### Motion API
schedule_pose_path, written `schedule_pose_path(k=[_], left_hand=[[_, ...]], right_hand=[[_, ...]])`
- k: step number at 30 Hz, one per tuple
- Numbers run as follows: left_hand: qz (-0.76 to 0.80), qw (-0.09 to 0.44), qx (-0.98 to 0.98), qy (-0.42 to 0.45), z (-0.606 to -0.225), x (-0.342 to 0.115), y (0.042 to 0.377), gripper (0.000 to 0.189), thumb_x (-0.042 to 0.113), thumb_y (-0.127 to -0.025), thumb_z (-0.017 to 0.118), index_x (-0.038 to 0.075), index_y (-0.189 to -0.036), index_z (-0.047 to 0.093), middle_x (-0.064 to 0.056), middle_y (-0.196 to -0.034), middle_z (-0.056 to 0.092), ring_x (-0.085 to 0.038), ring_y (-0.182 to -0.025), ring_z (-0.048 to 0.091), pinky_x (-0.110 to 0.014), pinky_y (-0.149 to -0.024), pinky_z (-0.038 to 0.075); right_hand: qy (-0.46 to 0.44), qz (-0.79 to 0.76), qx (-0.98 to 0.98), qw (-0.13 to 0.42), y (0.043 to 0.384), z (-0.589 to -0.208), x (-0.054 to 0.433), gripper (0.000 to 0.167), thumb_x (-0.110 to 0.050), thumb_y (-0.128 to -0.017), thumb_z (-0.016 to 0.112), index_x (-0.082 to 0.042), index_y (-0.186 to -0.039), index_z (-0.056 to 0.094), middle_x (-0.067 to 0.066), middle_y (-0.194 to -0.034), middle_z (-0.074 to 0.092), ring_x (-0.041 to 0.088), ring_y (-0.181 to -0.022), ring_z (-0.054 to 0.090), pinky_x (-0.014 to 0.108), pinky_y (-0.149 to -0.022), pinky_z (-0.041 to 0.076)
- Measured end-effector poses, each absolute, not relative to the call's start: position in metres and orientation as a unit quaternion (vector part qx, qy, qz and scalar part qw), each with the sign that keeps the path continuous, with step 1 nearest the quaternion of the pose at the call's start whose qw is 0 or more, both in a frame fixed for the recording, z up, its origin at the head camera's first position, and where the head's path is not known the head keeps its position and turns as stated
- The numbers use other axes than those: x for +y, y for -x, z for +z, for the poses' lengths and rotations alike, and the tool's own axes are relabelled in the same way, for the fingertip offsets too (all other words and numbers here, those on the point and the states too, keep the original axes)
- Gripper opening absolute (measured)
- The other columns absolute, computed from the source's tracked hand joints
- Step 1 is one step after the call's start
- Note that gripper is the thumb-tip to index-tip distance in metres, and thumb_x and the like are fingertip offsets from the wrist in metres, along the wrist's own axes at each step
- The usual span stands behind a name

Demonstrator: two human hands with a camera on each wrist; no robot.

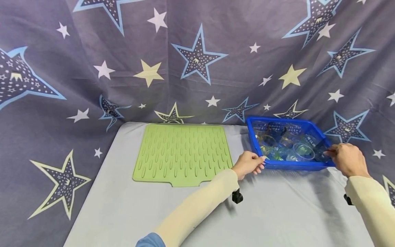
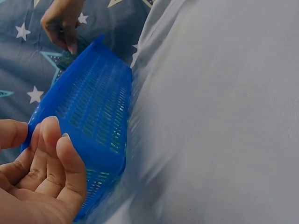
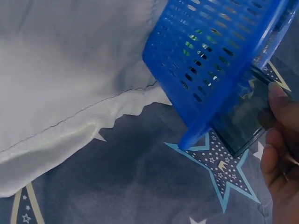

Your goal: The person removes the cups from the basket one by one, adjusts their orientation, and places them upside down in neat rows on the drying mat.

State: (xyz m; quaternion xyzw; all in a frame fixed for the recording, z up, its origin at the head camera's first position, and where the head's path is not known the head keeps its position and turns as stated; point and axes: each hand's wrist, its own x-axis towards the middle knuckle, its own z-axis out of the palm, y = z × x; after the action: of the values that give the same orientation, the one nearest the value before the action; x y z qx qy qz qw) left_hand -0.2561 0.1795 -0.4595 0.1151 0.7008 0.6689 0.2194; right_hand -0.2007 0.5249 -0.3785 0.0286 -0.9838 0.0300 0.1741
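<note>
**Pinched at both ends**

We see a white-covered table (image 1: 271, 212), a ridged green mat (image 1: 185, 151) and, right of it, a blue basket (image 1: 294, 166) of transparent vessels (image 1: 303, 151). The left hand (image 1: 249, 162) pinches the basket's near-left corner — the right hand (image 1: 350, 159) pinches a dark see-through piece (image 3: 240, 116) at its right end.

blue slotted basket (image 1: 296, 165) | upright | dark translucent piece (image 3: 240, 116) | at basket's right end

Right wrist view cuts off the right hand (image 3: 286, 179); the basket (image 3: 210, 60) — likewise.
</note>
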Motion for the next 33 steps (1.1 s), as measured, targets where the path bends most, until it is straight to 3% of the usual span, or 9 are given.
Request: schedule_pose_path(k=[8, 16, 21, 29, 33], left_hand=[[0.646, 0.217, 0.722, -0.123, -0.459, 0.179, 0.26, 0.027, 0.028, -0.102, 0.067, 0.006, -0.088, 0.075, -0.006, -0.074, 0.072, -0.028, -0.071, 0.071, -0.055, -0.082, 0.059], [0.644, 0.216, 0.725, -0.115, -0.455, 0.178, 0.257, 0.03, 0.029, -0.103, 0.067, 0.002, -0.092, 0.076, -0.021, -0.092, 0.075, -0.016, -0.058, 0.063, -0.056, -0.083, 0.058], [0.643, 0.215, 0.726, -0.112, -0.453, 0.179, 0.256, 0.032, 0.029, -0.103, 0.067, -0.001, -0.097, 0.076, -0.019, -0.089, 0.075, -0.013, -0.057, 0.062, -0.054, -0.082, 0.059], [0.645, 0.213, 0.724, -0.121, -0.456, 0.177, 0.259, 0.031, 0.03, -0.101, 0.068, 0.0, -0.097, 0.078, -0.01, -0.079, 0.074, -0.014, -0.058, 0.063, -0.055, -0.081, 0.058], [0.649, 0.212, 0.72, -0.128, -0.459, 0.175, 0.261, 0.032, 0.03, -0.101, 0.07, 0.0, -0.098, 0.078, -0.015, -0.084, 0.075, -0.013, -0.059, 0.063, -0.053, -0.078, 0.059]], right_hand=[[-0.031, 0.026, -0.978, 0.205, 0.197, -0.37, 0.522, 0.009, 0.002, -0.082, 0.073, 0.006, -0.09, 0.075, 0.022, -0.077, 0.068, 0.04, -0.072, 0.057, 0.061, -0.062, 0.048], [-0.05, 0.028, -0.967, 0.25, 0.194, -0.361, 0.512, 0.011, -0.003, -0.086, 0.08, 0.006, -0.088, 0.075, 0.015, -0.072, 0.064, 0.041, -0.07, 0.063, 0.06, -0.061, 0.049], [-0.073, 0.022, -0.958, 0.278, 0.193, -0.353, 0.507, 0.009, -0.001, -0.084, 0.081, 0.004, -0.086, 0.075, 0.01, -0.07, 0.062, 0.037, -0.067, 0.061, 0.054, -0.057, 0.047], [-0.103, 0.033, -0.943, 0.315, 0.196, -0.348, 0.489, 0.011, 0.002, -0.083, 0.081, 0.007, -0.089, 0.074, 0.019, -0.079, 0.068, 0.04, -0.073, 0.063, 0.057, -0.064, 0.048], [-0.127, 0.036, -0.931, 0.341, 0.198, -0.348, 0.477, 0.013, 0.003, -0.079, 0.084, 0.006, -0.088, 0.075, 0.017, -0.077, 0.068, 0.037, -0.069, 0.061, 0.054, -0.06, 0.046]])
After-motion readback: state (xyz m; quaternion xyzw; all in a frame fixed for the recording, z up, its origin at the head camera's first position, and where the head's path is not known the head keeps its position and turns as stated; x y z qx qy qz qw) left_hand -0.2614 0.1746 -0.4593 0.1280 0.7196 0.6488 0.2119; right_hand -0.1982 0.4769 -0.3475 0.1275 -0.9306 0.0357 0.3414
